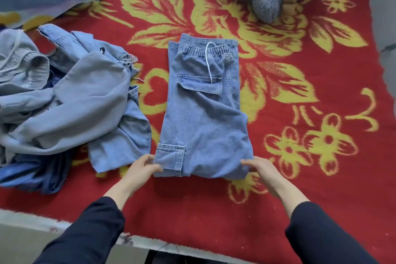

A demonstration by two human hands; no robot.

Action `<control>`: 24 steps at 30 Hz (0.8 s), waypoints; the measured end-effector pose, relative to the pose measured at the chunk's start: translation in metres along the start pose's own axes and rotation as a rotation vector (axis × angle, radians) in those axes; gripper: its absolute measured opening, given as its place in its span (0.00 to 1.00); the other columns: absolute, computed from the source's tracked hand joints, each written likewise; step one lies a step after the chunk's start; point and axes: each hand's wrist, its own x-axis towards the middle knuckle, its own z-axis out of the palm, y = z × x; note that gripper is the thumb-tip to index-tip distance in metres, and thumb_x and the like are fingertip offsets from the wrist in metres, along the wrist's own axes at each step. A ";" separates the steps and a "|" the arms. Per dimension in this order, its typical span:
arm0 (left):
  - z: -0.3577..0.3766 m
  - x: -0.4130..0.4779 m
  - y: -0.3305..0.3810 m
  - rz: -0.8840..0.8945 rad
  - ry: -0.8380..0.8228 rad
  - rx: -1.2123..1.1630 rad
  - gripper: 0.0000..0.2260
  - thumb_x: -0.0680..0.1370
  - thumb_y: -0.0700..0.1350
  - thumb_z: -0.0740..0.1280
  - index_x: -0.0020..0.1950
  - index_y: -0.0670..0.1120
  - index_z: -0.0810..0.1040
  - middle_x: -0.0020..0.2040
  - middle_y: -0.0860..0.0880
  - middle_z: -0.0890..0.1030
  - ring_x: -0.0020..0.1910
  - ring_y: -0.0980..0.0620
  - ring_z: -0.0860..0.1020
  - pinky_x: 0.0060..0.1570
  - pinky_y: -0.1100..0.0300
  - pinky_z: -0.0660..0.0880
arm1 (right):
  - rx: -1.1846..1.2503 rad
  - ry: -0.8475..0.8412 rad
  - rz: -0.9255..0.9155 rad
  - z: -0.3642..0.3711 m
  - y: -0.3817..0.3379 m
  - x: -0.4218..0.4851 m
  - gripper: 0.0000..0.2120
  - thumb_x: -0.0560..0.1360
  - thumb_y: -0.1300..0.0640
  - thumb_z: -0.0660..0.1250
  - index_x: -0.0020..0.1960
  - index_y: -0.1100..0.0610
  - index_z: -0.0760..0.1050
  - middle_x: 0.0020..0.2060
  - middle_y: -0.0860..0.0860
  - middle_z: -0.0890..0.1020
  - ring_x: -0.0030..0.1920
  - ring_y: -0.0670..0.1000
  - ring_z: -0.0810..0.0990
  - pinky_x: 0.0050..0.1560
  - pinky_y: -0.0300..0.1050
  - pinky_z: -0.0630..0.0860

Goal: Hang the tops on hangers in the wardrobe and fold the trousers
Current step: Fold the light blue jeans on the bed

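Leftward, the clothes heap (64, 100) runs off-frame, its pieces uncountable. One folded trousers (203, 118) pair lies mid-frame on the bed (310, 182); the left hand (141, 170) and right hand (260, 168) each pinch a lower corner.

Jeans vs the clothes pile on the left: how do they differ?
The jeans lie folded flat; the clothes pile is crumpled and heaped. The left hand and right hand hold the jeans' near corners; no hand touches the clothes pile. The jeans are one garment; the clothes pile is several. Both are bluish, on the red blanket.
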 end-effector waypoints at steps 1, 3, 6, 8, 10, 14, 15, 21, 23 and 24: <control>0.003 0.002 0.006 -0.009 -0.041 -0.099 0.09 0.72 0.42 0.73 0.50 0.47 0.78 0.40 0.52 0.82 0.36 0.55 0.77 0.32 0.64 0.68 | 0.036 0.022 -0.017 0.003 -0.003 0.001 0.12 0.73 0.59 0.69 0.47 0.69 0.79 0.39 0.54 0.79 0.41 0.51 0.73 0.38 0.45 0.67; 0.003 0.005 0.011 0.021 -0.165 -0.088 0.09 0.73 0.41 0.73 0.51 0.48 0.80 0.44 0.53 0.85 0.42 0.55 0.82 0.36 0.67 0.73 | -0.107 0.008 0.020 0.005 -0.005 0.004 0.11 0.74 0.60 0.69 0.37 0.67 0.78 0.31 0.52 0.78 0.35 0.51 0.73 0.33 0.42 0.66; -0.010 0.008 0.010 -0.050 -0.403 0.261 0.14 0.63 0.41 0.74 0.48 0.46 0.83 0.46 0.51 0.83 0.46 0.53 0.79 0.45 0.65 0.73 | -0.522 -0.060 0.162 -0.005 -0.014 0.006 0.14 0.67 0.63 0.68 0.27 0.57 0.66 0.22 0.50 0.68 0.26 0.50 0.63 0.28 0.39 0.60; -0.019 0.015 0.014 -0.104 -0.432 0.438 0.17 0.57 0.42 0.68 0.46 0.46 0.80 0.43 0.51 0.81 0.43 0.53 0.77 0.44 0.60 0.72 | -0.680 -0.076 0.136 -0.013 -0.034 0.010 0.12 0.67 0.59 0.67 0.28 0.56 0.67 0.23 0.49 0.69 0.27 0.49 0.63 0.29 0.40 0.60; -0.021 0.027 0.028 -0.102 -0.348 0.527 0.18 0.61 0.38 0.64 0.50 0.45 0.78 0.47 0.50 0.82 0.45 0.51 0.80 0.42 0.59 0.74 | -0.654 0.035 0.035 -0.018 -0.060 0.021 0.04 0.67 0.61 0.66 0.34 0.57 0.75 0.28 0.50 0.75 0.30 0.50 0.69 0.30 0.40 0.63; -0.010 0.058 0.080 0.068 0.055 0.374 0.12 0.74 0.39 0.60 0.55 0.48 0.75 0.44 0.50 0.81 0.41 0.52 0.79 0.38 0.57 0.75 | -0.527 0.244 -0.123 -0.019 -0.120 0.055 0.05 0.71 0.62 0.63 0.42 0.61 0.78 0.37 0.53 0.81 0.38 0.54 0.76 0.34 0.44 0.69; -0.006 0.068 0.096 0.117 0.137 0.297 0.11 0.76 0.41 0.59 0.55 0.49 0.75 0.44 0.51 0.81 0.41 0.52 0.78 0.37 0.57 0.74 | -0.546 0.239 -0.149 -0.017 -0.134 0.066 0.07 0.72 0.61 0.63 0.45 0.60 0.79 0.39 0.54 0.82 0.40 0.54 0.77 0.36 0.45 0.71; 0.012 0.138 0.177 0.341 0.282 0.249 0.19 0.79 0.50 0.62 0.69 0.45 0.70 0.65 0.48 0.76 0.64 0.46 0.73 0.55 0.54 0.69 | -0.635 0.303 -0.331 0.004 -0.190 0.133 0.21 0.79 0.54 0.59 0.70 0.60 0.68 0.66 0.56 0.74 0.64 0.57 0.73 0.61 0.50 0.70; 0.014 0.161 0.193 0.355 0.283 0.281 0.25 0.80 0.52 0.63 0.74 0.45 0.64 0.72 0.47 0.69 0.71 0.46 0.67 0.65 0.52 0.67 | -0.578 0.345 -0.404 0.010 -0.204 0.154 0.20 0.79 0.51 0.60 0.68 0.59 0.68 0.65 0.56 0.73 0.63 0.57 0.73 0.57 0.49 0.69; 0.014 0.171 0.200 0.362 0.273 0.289 0.26 0.79 0.53 0.64 0.75 0.46 0.63 0.73 0.48 0.67 0.72 0.47 0.66 0.67 0.51 0.66 | -0.528 0.345 -0.424 0.013 -0.211 0.163 0.22 0.79 0.50 0.61 0.69 0.59 0.67 0.66 0.55 0.73 0.64 0.57 0.72 0.57 0.48 0.68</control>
